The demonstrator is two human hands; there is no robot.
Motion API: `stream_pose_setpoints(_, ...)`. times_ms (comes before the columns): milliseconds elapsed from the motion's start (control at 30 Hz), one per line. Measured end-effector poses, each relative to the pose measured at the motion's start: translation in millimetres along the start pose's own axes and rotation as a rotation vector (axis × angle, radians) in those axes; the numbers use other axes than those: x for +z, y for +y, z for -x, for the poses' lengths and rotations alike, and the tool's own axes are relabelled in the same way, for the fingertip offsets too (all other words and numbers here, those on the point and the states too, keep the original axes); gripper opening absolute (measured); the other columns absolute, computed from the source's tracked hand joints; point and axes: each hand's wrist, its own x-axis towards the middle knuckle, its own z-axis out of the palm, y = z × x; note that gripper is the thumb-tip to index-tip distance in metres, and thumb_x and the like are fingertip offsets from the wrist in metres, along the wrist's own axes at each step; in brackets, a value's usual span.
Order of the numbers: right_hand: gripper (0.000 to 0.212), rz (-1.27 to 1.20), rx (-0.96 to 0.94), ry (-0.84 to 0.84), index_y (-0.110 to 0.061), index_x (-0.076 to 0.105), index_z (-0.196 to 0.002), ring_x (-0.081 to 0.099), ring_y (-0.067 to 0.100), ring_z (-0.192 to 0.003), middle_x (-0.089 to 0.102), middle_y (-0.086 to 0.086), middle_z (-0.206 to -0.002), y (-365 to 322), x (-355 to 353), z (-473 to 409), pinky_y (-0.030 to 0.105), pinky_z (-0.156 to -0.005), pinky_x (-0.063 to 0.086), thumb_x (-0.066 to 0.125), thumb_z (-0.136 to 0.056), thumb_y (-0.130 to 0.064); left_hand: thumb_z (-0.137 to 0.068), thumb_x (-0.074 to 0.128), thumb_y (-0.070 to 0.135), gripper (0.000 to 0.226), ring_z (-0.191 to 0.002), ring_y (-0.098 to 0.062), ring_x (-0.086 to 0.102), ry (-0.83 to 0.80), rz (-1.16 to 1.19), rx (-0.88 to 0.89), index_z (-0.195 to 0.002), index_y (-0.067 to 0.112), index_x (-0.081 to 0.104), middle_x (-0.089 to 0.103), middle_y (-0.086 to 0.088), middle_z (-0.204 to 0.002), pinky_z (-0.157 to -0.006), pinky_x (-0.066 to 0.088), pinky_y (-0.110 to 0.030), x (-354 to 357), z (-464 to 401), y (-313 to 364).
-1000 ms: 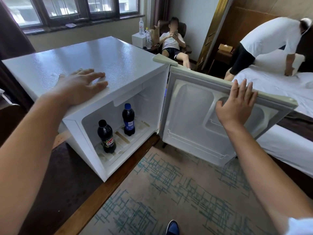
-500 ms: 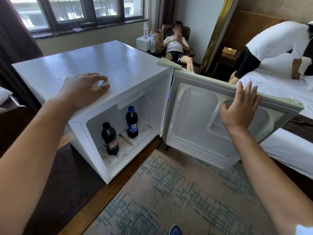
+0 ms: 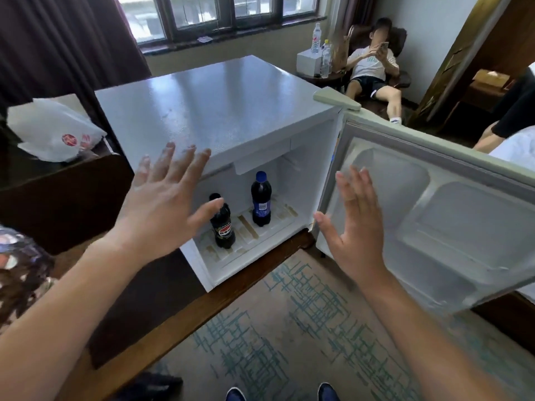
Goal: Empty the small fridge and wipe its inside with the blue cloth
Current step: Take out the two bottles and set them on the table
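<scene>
Fridge: small white fridge (image 3: 220, 111), door (image 3: 434, 215) swung wide, pebbled top.
Contents: two dark cola bottles on the ribbed, stained floor of the fridge; black-capped bottle (image 3: 222, 224) at the front, blue-capped bottle (image 3: 261, 199) behind it.
Left grip: left hand (image 3: 162, 206) spread flat, empty, before the fridge opening.
Right grip: right hand (image 3: 354, 224) spread, empty, by the door's moulded liner.
Blue cloth: cannot tell where.

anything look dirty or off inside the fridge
Yes. The fridge floor carries brownish-yellow stains in its ribbed grooves, around the two upright cola bottles, the black-capped one and the blue-capped one. Nothing looks spilled fresh or broken; the door hangs open and empty.
</scene>
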Motion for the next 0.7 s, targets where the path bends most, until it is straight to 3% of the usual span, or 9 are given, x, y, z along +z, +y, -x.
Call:
stream_pose_setpoints(167, 0.075, -0.117, -0.151, -0.06, -0.018, 0.023, -0.163, 0.008, 0.027, -0.162, 0.015, 0.008, -0.174, 15.9, 2.8, -2.7, 0.055, -0.13, 0.015, 0.048, -0.103, -0.055, -0.098, 0.028, 0.066, 0.078, -0.16, -0.031, -0.006, 0.23, -0.016, -0.126, -0.164, 0.028, 0.013, 0.004, -0.008, -0.174, -0.127, 0.006, -0.062, 36.3, 36.8, 39.2)
stream_pose_setpoints(333, 0.069, -0.175, -0.299, -0.066, -0.017, 0.025, -0.162, 0.009, 0.031, -0.162, 0.015, 0.011, -0.173, 46.3, -3.2, 6.4, 0.053, -0.13, 0.013, 0.041, -0.107, -0.057, -0.101, 0.044, 0.054, 0.07, -0.16, -0.036, 0.003, 0.414, 0.035, -0.305, -0.16, 0.019, 0.033, 0.011, -0.014, -0.172, -0.127, 0.01, -0.059, 76.7, 73.4, 96.0)
stream_pose_setpoints(467, 0.069, -0.204, -0.316, -0.131, -0.019, 0.023, -0.162, 0.007, 0.032, -0.162, 0.014, 0.012, -0.173, 64.6, -4.6, 11.3, 0.057, -0.129, 0.014, 0.04, -0.107, -0.058, -0.102, 0.048, 0.049, 0.067, -0.159, -0.038, 0.006, 0.44, 0.039, -0.441, -0.16, 0.017, 0.034, 0.014, -0.014, -0.171, -0.126, 0.015, -0.061, 102.0, 95.9, 126.5)
stream_pose_setpoints(700, 0.072, -0.248, -0.302, -0.189, -0.016, 0.026, -0.162, 0.008, 0.033, -0.162, 0.014, 0.012, -0.173, 71.1, 6.8, 28.1, 0.06, -0.127, 0.017, 0.053, -0.104, -0.049, -0.102, 0.058, 0.039, 0.068, -0.158, -0.043, 0.008, 0.477, 0.115, -0.489, -0.159, 0.01, 0.034, 0.013, -0.024, -0.169, -0.126, 0.016, -0.06, 130.9, 101.2, 156.5)
